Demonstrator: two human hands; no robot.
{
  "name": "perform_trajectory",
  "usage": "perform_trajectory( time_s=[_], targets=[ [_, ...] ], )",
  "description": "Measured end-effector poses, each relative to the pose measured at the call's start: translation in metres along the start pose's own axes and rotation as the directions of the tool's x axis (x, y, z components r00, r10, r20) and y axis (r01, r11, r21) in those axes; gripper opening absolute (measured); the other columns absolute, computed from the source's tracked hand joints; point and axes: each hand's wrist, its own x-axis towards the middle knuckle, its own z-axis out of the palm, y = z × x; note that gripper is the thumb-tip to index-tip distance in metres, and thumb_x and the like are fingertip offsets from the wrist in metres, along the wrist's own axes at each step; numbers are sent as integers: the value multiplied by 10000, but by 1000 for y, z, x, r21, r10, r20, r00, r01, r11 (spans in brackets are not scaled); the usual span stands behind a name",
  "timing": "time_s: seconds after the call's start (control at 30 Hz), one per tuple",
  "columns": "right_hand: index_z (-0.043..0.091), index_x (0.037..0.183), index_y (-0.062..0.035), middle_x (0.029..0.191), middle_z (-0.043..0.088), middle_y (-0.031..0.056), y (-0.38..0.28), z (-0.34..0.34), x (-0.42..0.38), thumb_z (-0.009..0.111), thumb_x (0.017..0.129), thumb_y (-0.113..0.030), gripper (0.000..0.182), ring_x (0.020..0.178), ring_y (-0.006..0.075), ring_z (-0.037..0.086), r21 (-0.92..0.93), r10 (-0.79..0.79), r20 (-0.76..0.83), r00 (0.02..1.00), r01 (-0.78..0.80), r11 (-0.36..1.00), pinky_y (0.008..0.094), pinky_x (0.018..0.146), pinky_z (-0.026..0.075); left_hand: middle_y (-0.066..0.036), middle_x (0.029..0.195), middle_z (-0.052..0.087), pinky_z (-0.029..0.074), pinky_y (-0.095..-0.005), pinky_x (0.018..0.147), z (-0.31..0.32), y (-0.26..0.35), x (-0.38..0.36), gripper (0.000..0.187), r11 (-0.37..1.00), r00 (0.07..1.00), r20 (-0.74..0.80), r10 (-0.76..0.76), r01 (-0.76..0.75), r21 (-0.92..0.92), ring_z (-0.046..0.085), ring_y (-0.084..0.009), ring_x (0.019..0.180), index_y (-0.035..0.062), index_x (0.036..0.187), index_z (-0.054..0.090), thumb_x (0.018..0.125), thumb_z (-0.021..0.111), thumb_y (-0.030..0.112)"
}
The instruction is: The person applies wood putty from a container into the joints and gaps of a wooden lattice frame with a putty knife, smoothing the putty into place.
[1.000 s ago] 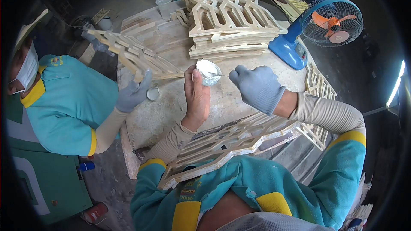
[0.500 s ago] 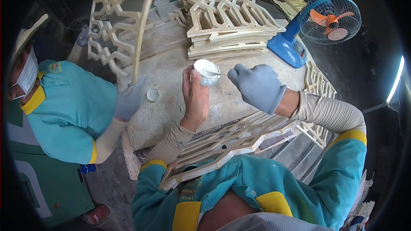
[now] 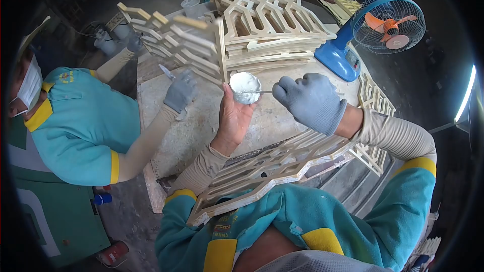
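Cupping pot [image 3: 247, 100] of white paste [image 3: 244, 80], upright over bench [image 3: 201, 123], likely against spills: left hand [image 3: 233, 126], fingers curled. Right hand [image 3: 313, 103]: closed on thin tool [image 3: 266, 92], entering from three o'clock.

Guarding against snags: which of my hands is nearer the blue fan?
Right. In view, the right hand is below and left of the fan; the left hand, on the cup, is farther left.

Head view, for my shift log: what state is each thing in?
Cup: open, holding white paste, in the left hand
Tool: end at the paste, right hand gripping it
Stack: piled on the table
Fan: upright; running, cannot tell
Lamp: lit
Co-worker's frame: raised, tilted
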Motion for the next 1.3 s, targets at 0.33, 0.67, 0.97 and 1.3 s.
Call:
perform_trajectory(
  time_s=[0.33, 0.67, 0.97, 1.3],
  targets=[
    [574, 826, -101, 731, 478, 17, 19, 2, -2, 638, 717, -182, 150, 532, 147, 539, -200, -163, -217, 962, 119, 972, 303, 490, 411, -138, 1249, 611, 492, -384, 940, 4, 0, -5, 661, 973, 960, 199, -196, 215, -78, 589, -246, 1073, 71, 1355, 494, 1006, 405, 626],
    [590, 873, -113, 763, 478, 6, 16, 0, -13, 632, 725, -182, 169, 584, 136, 529, -133, -198, -261, 945, 168, 977, 286, 513, 406, -96, 1205, 621, 498, -394, 906, 1, 4, -1, 568, 918, 957, 108, -271, 290, -271, 590, -263, 989, 97, 1308, 523, 1035, 391, 577],
    [636, 1025, -130, 761, 476, -18, 31, 7, -8, 624, 743, -174, 286, 615, 120, 529, -76, -126, -195, 973, 113, 991, 279, 554, 398, -140, 1139, 640, 505, -399, 878, -1, 2, 1, 553, 889, 917, 274, -290, 364, -276, 585, -264, 974, 82, 1256, 556, 1034, 411, 567],
    [621, 904, -129, 775, 510, -13, 35, 8, -1, 636, 747, -190, 169, 609, 141, 561, -191, -194, -216, 957, 154, 969, 284, 546, 426, -119, 1155, 646, 504, -397, 853, -6, 0, 1, 526, 891, 904, 272, -331, 394, -225, 593, -253, 993, 85, 1242, 571, 1047, 398, 542]
  ],
)
